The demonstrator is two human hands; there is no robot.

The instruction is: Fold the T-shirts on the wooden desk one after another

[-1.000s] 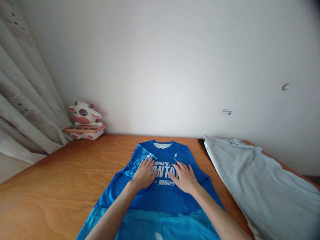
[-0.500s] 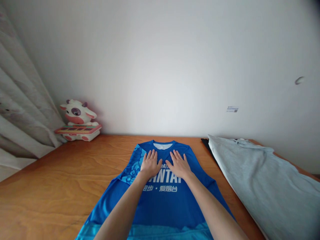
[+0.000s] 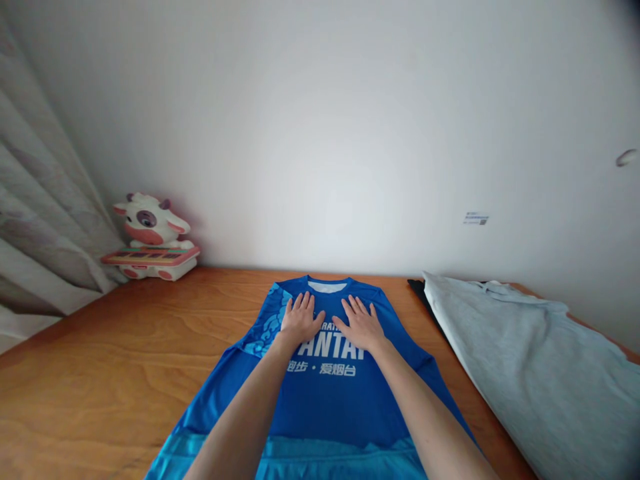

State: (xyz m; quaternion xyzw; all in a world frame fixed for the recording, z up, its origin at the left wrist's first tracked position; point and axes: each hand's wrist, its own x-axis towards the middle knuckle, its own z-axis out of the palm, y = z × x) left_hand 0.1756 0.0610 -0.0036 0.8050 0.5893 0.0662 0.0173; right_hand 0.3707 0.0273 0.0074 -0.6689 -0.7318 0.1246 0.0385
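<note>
A blue sleeveless sports shirt (image 3: 335, 407) lies spread out, front up, with its neckline toward the wall and white lettering across the chest. Its near part is a lighter blue, and the bottom runs out of view. My left hand (image 3: 301, 321) rests flat on the upper chest, fingers stretched out, beside the patterned shoulder panel. Flat on the other side of the chest is my right hand (image 3: 361, 325), with its fingers spread. Both hands hold nothing, and they cover parts of the lettering.
The shirt is on a wooden table (image 3: 125, 360) against a white wall (image 3: 320, 147). A cow-shaped toy keyboard (image 3: 155, 240) stands at the back left by a curtain (image 3: 45, 220). Grey clothing (image 3: 515, 360) lies on the right, over something black (image 3: 416, 288).
The view has shifted slightly. Both hands stay flat on the shirt's chest, a touch nearer the neckline, and the shirt looks the same.
</note>
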